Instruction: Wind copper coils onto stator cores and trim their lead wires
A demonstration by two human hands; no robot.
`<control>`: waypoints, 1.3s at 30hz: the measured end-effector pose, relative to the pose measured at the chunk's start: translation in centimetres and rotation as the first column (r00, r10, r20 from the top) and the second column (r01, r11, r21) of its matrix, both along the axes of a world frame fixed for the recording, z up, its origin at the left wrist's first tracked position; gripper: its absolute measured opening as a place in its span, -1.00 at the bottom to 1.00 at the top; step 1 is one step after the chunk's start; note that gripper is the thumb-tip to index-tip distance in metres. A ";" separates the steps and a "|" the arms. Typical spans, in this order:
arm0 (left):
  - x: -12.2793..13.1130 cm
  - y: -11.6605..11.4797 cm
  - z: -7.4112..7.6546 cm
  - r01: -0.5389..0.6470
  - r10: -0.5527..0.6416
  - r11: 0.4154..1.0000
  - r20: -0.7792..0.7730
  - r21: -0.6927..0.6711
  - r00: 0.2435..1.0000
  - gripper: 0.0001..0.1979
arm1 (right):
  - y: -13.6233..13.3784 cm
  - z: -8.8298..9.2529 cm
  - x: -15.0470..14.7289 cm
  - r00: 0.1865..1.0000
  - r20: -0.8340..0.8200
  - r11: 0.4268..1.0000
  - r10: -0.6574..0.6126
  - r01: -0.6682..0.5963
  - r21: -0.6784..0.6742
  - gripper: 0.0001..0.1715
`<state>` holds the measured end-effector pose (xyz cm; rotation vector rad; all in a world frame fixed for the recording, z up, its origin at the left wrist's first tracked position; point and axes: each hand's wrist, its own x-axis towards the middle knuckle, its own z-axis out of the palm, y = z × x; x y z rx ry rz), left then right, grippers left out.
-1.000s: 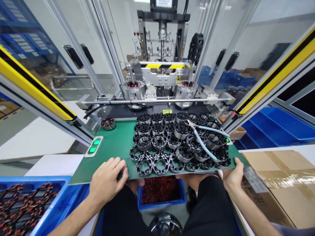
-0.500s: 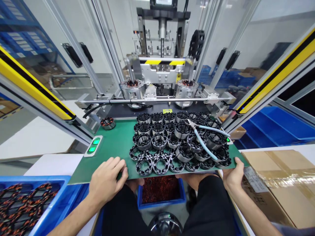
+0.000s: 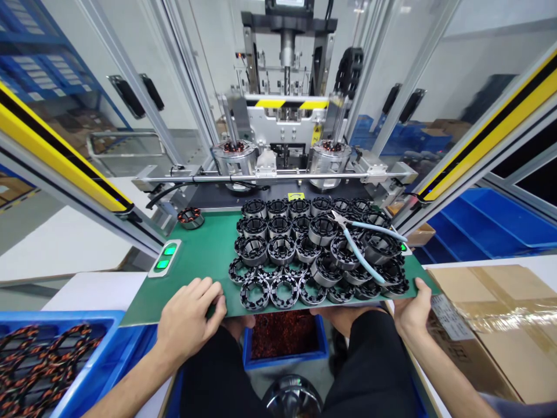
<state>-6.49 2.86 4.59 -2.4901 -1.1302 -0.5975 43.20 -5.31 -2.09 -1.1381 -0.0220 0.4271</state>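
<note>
My left hand [image 3: 191, 316] rests on the front edge of the green worktop [image 3: 204, 244], its fingers curled in and nothing visible in them. At the worktop's front right corner, my right hand [image 3: 413, 310] grips the edge, thumb on top and the other fingers mostly hidden below. Between the hands, bare stator cores [image 3: 282, 249], steel rings with black insulation, stand in rows, some stacked. Cutting pliers [image 3: 357, 244] with light blue handles lie open across the stack on the right. One stator wound with copper [image 3: 190, 217] sits alone at the back left.
Behind the worktop, a machine holds two wound stators in metal fixtures [image 3: 235, 159] [image 3: 331, 157]. Yellow-black posts [image 3: 65, 151] flank it. A blue crate [image 3: 100, 331] of wound stators stands left, a cardboard box [image 3: 500, 313] right. Below is a blue bin [image 3: 285, 363].
The machine's yellow-and-black striped bar sits slightly higher than before, and the black cable chain beside it has shifted a little. Both hands, the stator cores and the pliers look unmoved.
</note>
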 end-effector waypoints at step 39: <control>0.5 -0.1 0.8 -0.007 0.007 1.000 -0.005 0.022 1.000 -0.71 | -0.1 -0.6 0.4 1.000 0.029 1.000 -0.006 0.006 0.005 -0.68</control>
